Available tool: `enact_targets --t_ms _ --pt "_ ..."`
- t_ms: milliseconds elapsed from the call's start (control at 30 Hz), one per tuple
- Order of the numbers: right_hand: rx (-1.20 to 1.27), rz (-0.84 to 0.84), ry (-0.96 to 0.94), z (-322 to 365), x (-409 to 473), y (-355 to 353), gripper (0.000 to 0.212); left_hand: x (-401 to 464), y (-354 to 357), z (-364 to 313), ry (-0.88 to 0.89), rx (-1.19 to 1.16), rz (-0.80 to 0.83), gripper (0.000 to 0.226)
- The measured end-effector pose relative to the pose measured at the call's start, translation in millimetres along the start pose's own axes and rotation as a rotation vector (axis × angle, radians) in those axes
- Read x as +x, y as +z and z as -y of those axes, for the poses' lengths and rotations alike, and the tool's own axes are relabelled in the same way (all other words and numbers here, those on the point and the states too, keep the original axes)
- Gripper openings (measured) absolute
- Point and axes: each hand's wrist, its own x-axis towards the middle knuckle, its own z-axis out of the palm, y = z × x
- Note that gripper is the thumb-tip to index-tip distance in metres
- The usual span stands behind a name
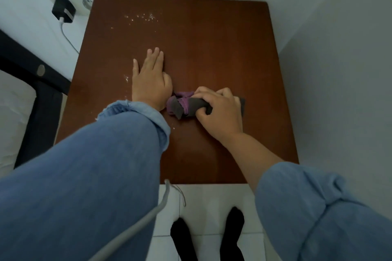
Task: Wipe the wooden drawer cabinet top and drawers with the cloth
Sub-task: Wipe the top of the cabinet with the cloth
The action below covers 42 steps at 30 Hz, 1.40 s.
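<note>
On the cabinet top (212, 48), near its middle, the right hand (220, 112) grips the cloth (182, 105): fingers and thumb are curled round a bunched purple and grey wad, which lies pressed against the wood. Part of the cloth sticks out past the fingers on the far right side.

Just beside the cloth, to its left, the left hand (149, 79) lies flat on the wood, palm down, fingers straight and pointing toward the back wall, holding nothing. The heel of this hand looks to be touching the cloth's left end, though the contact line is in shadow and cannot be confirmed.

Both forearms wear blue sleeves (95, 165), rolled back at the cuff.

White specks (144, 17) are scattered across the back left part of the wooden surface, and a few more lie near the left thumb and the left cuff.

Drawer fronts are not visible from this angle.

To the left, a black charger (63, 9) sits in a wall socket (84, 4) with a white cable (67, 38) running down behind the cabinet edge. A dark bed frame (31, 70) stands against the cabinet's left side. Below the front edge are a white tiled floor (212, 197) and two dark-socked feet (233, 229).
</note>
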Motion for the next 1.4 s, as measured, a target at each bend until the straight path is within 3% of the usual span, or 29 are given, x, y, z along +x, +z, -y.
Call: enact_targets --t_ms 300,500,633,700,867,1100,1233,1400 --pt "0.055 -0.049 -0.002 9 -60 2 0.026 3 -18 4 0.021 -0.075 0.087 0.058" --pt "0.151 0.129 -0.009 14 -79 -16 0.022 -24 -29 29 0.014 -0.009 0.12 0.057" --pt "0.344 0.233 0.122 24 -27 -34 0.015 -18 -41 55 0.033 0.058 0.086 0.058" --pt "0.433 0.196 0.183 30 16 -36 0.01 -9 -44 67 0.02 0.055 0.108 0.058" --pt "0.576 0.042 0.26 55 147 -34 0.021 -11 -29 81 0.011 0.055 0.059 0.062" --pt "0.281 -0.076 0.018 63 275 -3 0.018 -8 -30 78 -0.015 -0.004 0.032 0.064" --pt "-0.093 0.118 0.053 60 300 28 0.042 -7 -32 79 -0.032 -0.004 0.047 0.065" --pt "-0.229 0.069 -0.034 56 308 43 0.045 -5 -31 81 -0.026 -0.016 0.037 0.066"
